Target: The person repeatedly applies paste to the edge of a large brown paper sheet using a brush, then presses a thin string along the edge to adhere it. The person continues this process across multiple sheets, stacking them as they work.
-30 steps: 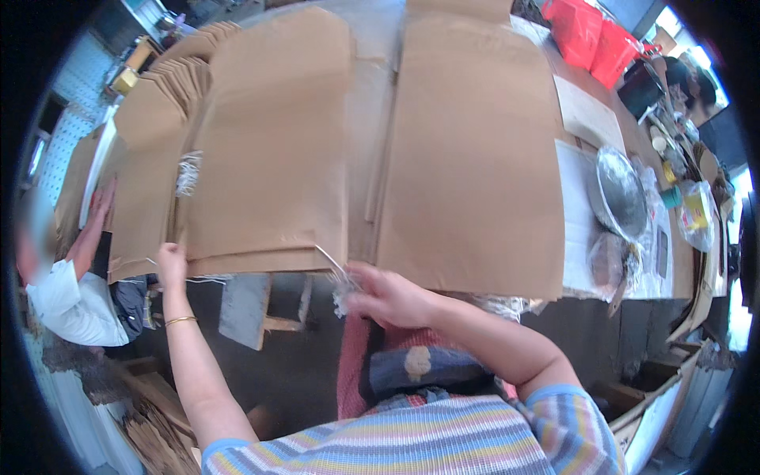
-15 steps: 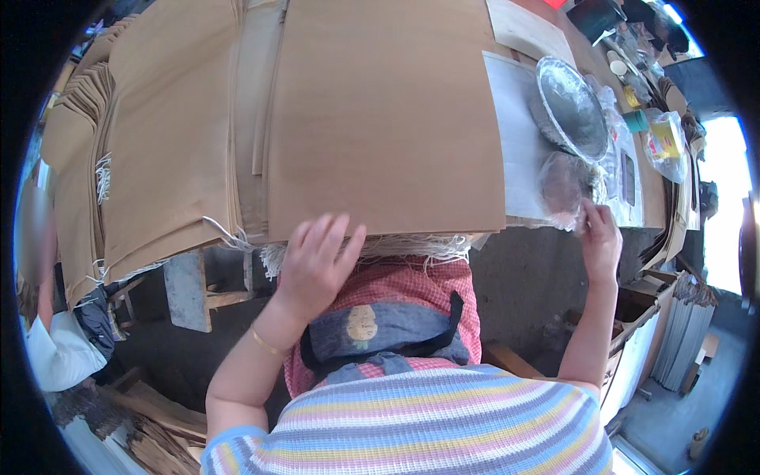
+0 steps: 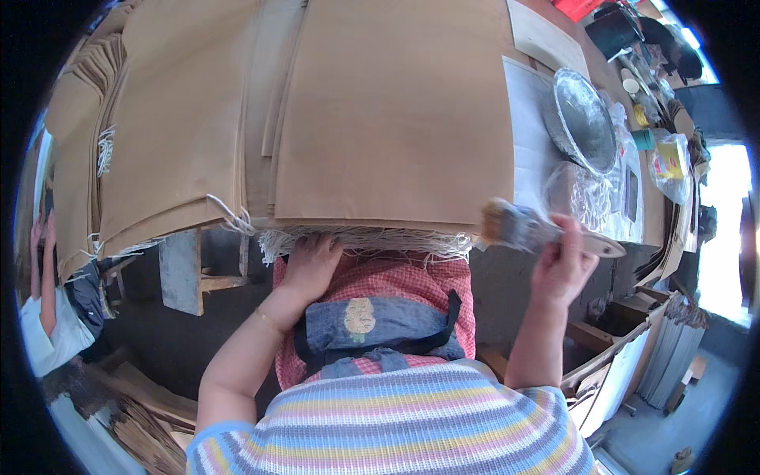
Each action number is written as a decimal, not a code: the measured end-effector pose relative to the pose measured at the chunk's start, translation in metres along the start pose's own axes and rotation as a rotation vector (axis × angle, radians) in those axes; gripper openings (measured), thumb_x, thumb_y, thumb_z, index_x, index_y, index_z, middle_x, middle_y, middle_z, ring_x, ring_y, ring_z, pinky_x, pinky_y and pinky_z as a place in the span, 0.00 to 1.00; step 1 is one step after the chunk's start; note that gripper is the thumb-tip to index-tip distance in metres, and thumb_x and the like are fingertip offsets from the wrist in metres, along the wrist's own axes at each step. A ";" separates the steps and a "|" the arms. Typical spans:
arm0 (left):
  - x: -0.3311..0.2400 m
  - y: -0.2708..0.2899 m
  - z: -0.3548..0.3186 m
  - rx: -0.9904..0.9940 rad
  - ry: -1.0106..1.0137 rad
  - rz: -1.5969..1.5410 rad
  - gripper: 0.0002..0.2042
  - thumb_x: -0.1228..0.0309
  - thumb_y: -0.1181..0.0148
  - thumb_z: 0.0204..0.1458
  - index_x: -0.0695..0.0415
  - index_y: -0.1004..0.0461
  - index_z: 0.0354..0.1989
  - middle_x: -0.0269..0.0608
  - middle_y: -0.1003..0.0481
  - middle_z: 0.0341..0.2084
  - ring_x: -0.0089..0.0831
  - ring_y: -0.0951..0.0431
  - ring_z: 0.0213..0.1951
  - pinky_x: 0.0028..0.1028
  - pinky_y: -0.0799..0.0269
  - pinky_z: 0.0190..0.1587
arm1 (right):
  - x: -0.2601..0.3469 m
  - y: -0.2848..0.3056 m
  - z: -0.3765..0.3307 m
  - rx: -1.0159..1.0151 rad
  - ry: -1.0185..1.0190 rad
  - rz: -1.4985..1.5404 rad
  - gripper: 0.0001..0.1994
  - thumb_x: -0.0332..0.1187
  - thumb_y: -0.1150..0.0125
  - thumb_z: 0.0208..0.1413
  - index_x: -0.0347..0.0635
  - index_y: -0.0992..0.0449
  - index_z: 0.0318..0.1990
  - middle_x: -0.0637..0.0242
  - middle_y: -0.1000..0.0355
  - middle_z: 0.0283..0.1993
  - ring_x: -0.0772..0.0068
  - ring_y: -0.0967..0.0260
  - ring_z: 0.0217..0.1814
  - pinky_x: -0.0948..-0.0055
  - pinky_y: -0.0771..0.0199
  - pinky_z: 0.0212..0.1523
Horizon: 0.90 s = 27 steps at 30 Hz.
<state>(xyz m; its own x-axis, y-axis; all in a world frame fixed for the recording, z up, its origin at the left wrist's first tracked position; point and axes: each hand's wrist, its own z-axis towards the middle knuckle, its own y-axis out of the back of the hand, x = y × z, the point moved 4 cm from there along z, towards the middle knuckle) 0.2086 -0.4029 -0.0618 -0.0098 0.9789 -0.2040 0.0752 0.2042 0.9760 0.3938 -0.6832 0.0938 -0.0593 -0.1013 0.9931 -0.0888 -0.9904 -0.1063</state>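
Wide flat paintbrush with a pale wooden handle (image 3: 546, 233) raised at the table's near edge.

The right hand (image 3: 564, 265) grips its handle, bristles pointing left toward the stacked brown paper sheets (image 3: 396, 119). The left hand (image 3: 310, 265), fingers loosely spread, rests on the white string fringe (image 3: 364, 237) under the stack; a round foil-lined pan (image 3: 582, 119) sits beyond.

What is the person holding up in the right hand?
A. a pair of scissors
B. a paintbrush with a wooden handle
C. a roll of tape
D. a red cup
B: the right hand grips a flat brush with pale bristles and a wooden handle, beside the stack of brown paper sheets, while the left hand rests at the stack's near edge.
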 end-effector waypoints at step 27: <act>-0.008 0.087 0.016 -0.212 0.083 0.042 0.03 0.78 0.44 0.44 0.62 0.32 0.25 0.57 0.30 0.52 0.41 0.26 0.35 0.34 0.28 0.37 | -0.027 -0.055 0.029 0.353 0.402 -1.091 0.14 0.38 0.40 0.48 0.36 0.28 0.20 0.52 0.30 0.18 0.51 0.29 0.22 0.61 0.29 0.26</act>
<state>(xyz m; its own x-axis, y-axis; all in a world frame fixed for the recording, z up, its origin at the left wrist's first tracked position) 0.2307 -0.3934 0.0235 -0.0941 0.9818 -0.1649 -0.1334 0.1517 0.9794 0.4293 -0.6287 0.0746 -0.4322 0.7759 0.4596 -0.0125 -0.5148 0.8572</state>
